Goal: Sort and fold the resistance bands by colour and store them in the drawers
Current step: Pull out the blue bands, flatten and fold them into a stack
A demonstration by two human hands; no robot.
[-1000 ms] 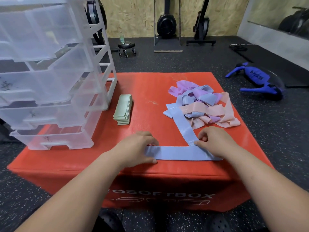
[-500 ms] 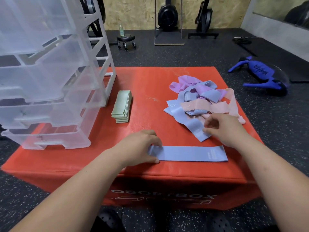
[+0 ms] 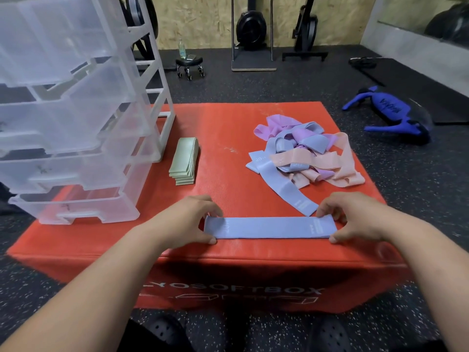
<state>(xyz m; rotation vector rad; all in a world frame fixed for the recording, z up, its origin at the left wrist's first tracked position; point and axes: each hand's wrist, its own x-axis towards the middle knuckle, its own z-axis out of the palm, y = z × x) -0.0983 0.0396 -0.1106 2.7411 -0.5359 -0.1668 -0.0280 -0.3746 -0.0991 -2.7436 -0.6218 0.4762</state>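
Pale blue fabric: the flat band lies along the near edge of the red table, long side running L-R, w/ both hands on it. The left hand pinches its 9 o'clock end, thumb at the near edge & fingers curled over the far edge. The right hand pinches the 3 o'clock end the same way. At approx 1 o'clock a second blue band trails out of the loose pile of blue, purple & peach bands, its tip just beside the right hand's fingers. At 11 o'clock a stack of folded green bands sits just beside the clear plastic drawer unit, which fills the table's 9-10 o'clock corner; its contents can't be made out. On the floor at 2 o'clock, well apart, lies a blue gym item.
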